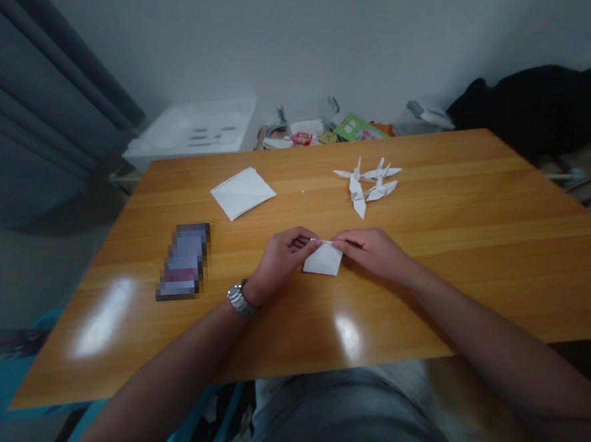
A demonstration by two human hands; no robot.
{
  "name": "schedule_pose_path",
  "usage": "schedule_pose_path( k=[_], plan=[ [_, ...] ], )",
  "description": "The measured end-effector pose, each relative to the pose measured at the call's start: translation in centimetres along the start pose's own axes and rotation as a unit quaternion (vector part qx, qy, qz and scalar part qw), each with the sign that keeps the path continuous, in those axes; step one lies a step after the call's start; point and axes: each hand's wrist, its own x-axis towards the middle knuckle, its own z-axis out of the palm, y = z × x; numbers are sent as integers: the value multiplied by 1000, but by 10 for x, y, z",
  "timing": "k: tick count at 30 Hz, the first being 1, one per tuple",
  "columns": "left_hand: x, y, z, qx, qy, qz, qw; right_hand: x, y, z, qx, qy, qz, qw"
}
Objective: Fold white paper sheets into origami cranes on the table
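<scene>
Between my hands is a small piece of folded white paper [323, 261], close above or on the wooden table. My left hand [288, 258] pinches its upper left edge, thumb on the near face and fingers behind. At the upper right corner my right hand [372, 249] grips the same paper between thumb and fingers. Beyond my right hand lie several folded white paper cranes [358, 194], grouped close together. A stack of white notepad sheets [244, 192] with a perforated edge rests past my left hand.
A phone [185, 261], its screen blurred out, lies left on the wooden table [449, 198]. Behind the far edge stand a white plastic tub [170, 132] and a green booklet [357, 128] among small packets. A dark cloth heap [533, 103] is at the back right.
</scene>
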Motion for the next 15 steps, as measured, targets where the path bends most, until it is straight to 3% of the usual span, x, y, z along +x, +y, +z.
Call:
schedule_pose_path(
  k=[5, 15],
  plan=[
    [0, 0, -2, 17, 19, 14, 1000, 0, 2, 1, 18, 10, 11, 1000],
    [-2, 3, -2, 59, -28, 28, 997, -1, -3, 8, 68, -11, 34, 997]
  ],
)
